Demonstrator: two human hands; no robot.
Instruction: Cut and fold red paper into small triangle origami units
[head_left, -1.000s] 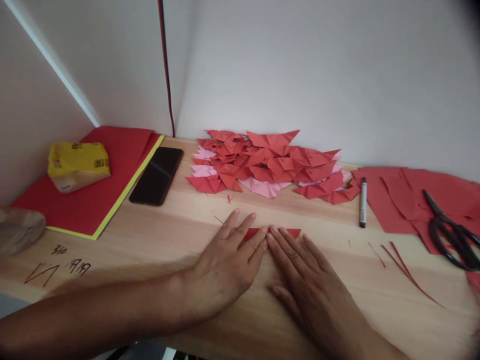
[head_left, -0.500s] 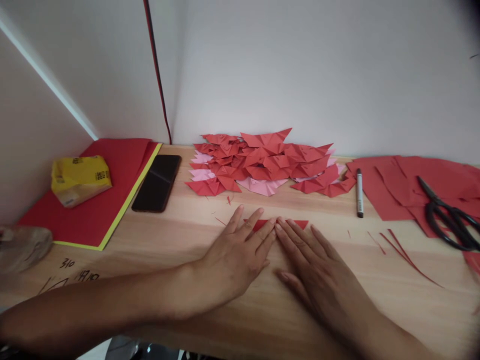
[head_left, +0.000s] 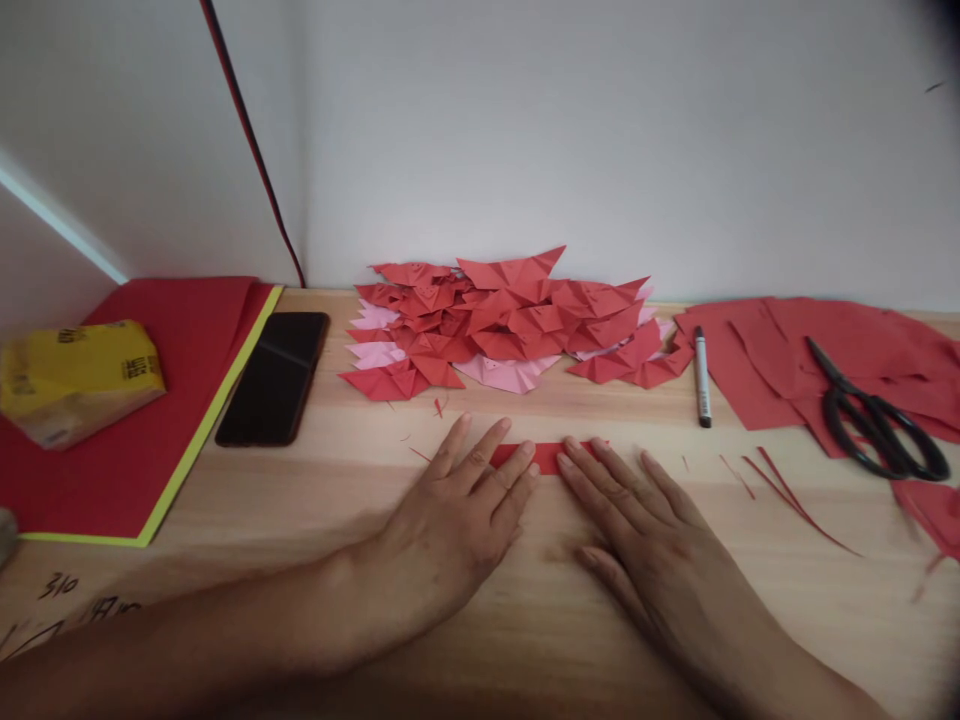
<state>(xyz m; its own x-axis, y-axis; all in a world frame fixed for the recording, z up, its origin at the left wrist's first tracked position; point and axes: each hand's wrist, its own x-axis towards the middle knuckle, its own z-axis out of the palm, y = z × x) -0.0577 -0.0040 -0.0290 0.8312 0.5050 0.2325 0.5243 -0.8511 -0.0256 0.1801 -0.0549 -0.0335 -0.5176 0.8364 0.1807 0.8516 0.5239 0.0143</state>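
A small folded piece of red paper (head_left: 549, 459) lies flat on the wooden table. My left hand (head_left: 457, 515) rests palm down with fingers spread, its fingertips on the paper's left part. My right hand (head_left: 660, 545) is also laid flat, fingers stretched, pressing the paper's right part. Between the two hands the middle of the paper shows; its ends are mostly hidden under my fingers. Just behind it, a pile of folded red and pink paper shapes (head_left: 517, 318) lies against the wall.
To the left are a black phone (head_left: 274, 380), large red sheets (head_left: 97, 490) and a yellow packet (head_left: 82, 375). At right lie a marker (head_left: 702, 378), red paper sheets (head_left: 772, 390), black-handled scissors (head_left: 881, 425) and thin red paper strips (head_left: 806, 510).
My hands have slid apart, the left to the left and the right to the right, uncovering the paper's middle. The whole view has shifted slightly.
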